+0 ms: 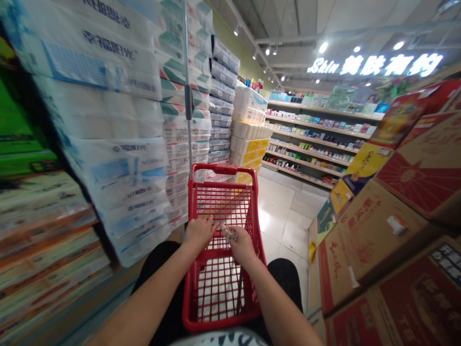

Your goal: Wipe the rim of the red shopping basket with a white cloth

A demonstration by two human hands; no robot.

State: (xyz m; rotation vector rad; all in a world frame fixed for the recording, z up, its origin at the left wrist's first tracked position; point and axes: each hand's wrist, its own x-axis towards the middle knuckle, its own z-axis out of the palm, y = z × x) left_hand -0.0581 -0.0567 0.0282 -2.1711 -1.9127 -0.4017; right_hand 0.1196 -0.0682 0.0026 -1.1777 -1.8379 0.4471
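In front of me, between my dark-clothed legs, is a red plastic shopping cart (222, 252) with grid walls. My left hand (200, 233) is over its left side, fingers curled and pointing toward the middle; what they grip, if anything, is too small to make out. Between both hands sits a small crumpled, pale patterned item (229, 233). The fingers of my right hand (243, 246) are closed around it, near the cart's right side. Through the lower grid the pale floor shows.
Wrapped toilet paper packs (118, 115) are stacked high on the left, beside a metal pole (187, 57). Printed cardboard boxes (370, 230) pile up on the right. A tiled floor (284, 216) leads to shelves of small products (313, 139) under a lit sign (374, 65).
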